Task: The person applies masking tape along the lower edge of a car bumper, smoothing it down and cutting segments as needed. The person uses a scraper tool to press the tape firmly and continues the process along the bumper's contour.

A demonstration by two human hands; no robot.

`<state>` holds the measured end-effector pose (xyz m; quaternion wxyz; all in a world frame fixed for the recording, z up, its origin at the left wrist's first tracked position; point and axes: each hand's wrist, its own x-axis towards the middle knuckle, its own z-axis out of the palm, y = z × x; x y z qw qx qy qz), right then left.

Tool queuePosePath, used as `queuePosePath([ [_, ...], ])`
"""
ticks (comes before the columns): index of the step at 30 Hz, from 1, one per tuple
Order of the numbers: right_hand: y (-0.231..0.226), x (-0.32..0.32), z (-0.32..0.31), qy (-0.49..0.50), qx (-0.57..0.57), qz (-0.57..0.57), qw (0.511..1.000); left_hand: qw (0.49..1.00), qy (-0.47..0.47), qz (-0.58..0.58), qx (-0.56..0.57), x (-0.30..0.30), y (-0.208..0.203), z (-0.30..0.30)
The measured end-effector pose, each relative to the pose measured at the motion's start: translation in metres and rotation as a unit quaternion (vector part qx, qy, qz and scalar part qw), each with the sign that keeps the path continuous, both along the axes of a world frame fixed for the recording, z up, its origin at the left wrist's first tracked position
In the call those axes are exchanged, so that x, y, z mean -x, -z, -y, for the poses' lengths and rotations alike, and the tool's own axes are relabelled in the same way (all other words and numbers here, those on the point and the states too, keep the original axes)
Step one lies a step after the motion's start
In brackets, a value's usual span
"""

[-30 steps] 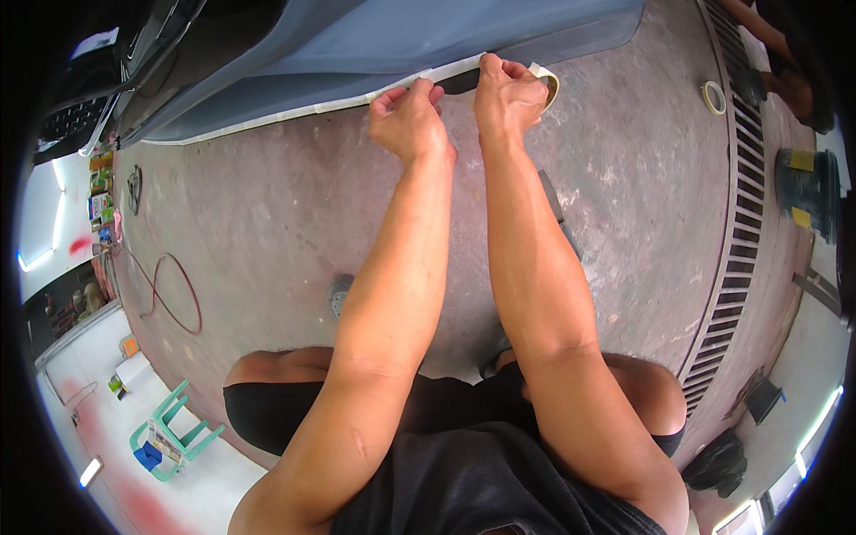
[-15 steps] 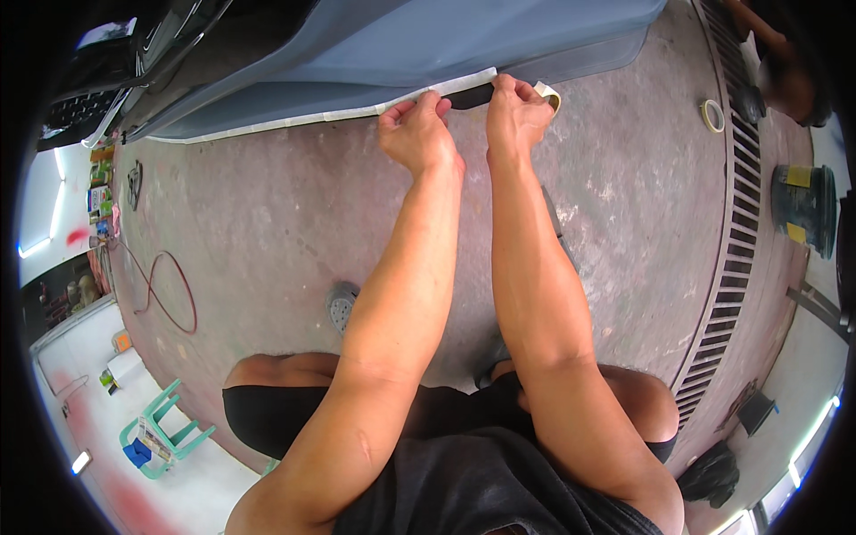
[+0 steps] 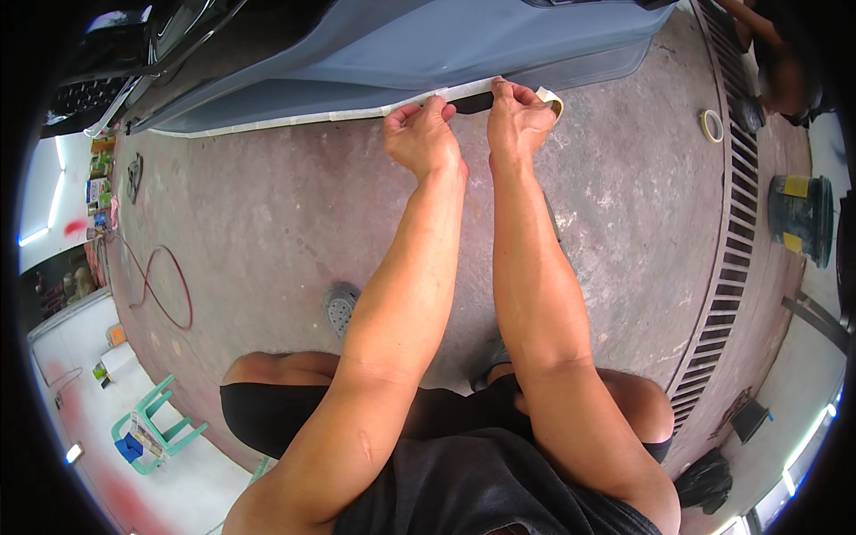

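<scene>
Pressing pale masking tape (image 3: 294, 117) along the lower edge of the grey-blue car panel (image 3: 428, 53) at twelve o'clock, the left hand (image 3: 423, 138) pins the laid strip with curled fingers, while the right hand (image 3: 517, 120) grips the tape roll (image 3: 549, 98) just beside it at one o'clock. Judging from this, smoothing firmly while unrolling short, taut lengths should keep the line straight and unwrinkled.

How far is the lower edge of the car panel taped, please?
Partly: masking tape covers it left of the left hand; beyond the right hand it's bare.
</scene>
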<state>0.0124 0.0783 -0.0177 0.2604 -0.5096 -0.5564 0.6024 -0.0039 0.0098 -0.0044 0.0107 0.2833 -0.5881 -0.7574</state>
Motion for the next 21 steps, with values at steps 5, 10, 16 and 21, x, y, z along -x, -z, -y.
queuePosePath([
  [5,-0.002,0.0,-0.001,-0.002,-0.01,-0.004,1.0,1.0,-0.003,0.0,-0.004,0.002,-0.001,-0.001],
  [10,-0.004,0.001,-0.001,0.0,-0.006,0.001,1.0,1.0,-0.013,0.007,-0.002,0.003,-0.003,-0.003],
  [16,0.0,0.005,-0.003,0.007,-0.011,0.001,1.0,1.0,-0.025,0.003,-0.01,0.002,-0.01,-0.007],
  [21,-0.001,0.007,-0.007,0.01,-0.002,0.004,1.0,0.999,-0.032,0.012,-0.01,0.001,-0.014,-0.011],
])
